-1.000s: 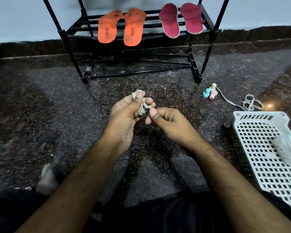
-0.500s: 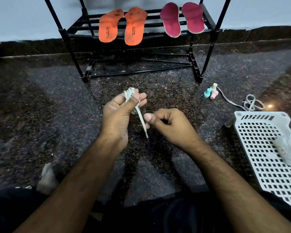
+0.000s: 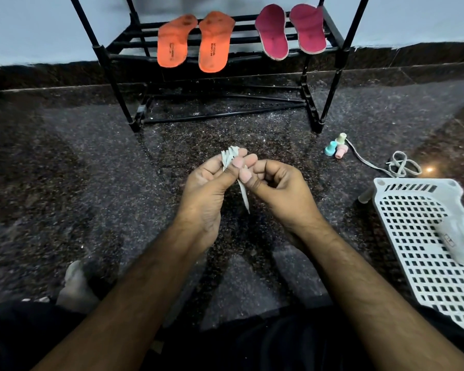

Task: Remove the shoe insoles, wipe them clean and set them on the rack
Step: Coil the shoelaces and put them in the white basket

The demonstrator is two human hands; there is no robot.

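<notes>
Between my two hands, at the centre of the view, a white shoelace (image 3: 229, 159) is bunched in folded loops. My left hand (image 3: 209, 188) clamps the bundle between thumb and curled fingers, with the loop tops poking out past the fingertips toward 12 o'clock. My right hand (image 3: 276, 188) is closed beside it, thumb and forefinger pinching the loose tail of the lace, which hangs down toward 6 o'clock and ends in a pointed tip over the dark speckled floor (image 3: 65, 183).

Up at 12 o'clock stands the black shoe rack (image 3: 340, 49). On its shelf bars lie the orange insoles (image 3: 194, 42), a pair side by side, toes away from me and heels overhanging the front bar; just to their right lie the pink insoles (image 3: 289, 30), also a pair, set the same way (both pairs sit well apart from my hands).

Around 2 o'clock, near the rack's right foot, three small pastel bottles (image 3: 336, 148) cluster together, touching or nearly so. A second white lace (image 3: 397, 167) trails from beside them toward 3 o'clock and ends in a loose tangle. Just below that, at 4 o'clock, a white perforated basket (image 3: 413, 218) lies on the floor with a pale item resting on it that I cannot identify. At 8 o'clock a socked foot (image 3: 75, 285) shows.
</notes>
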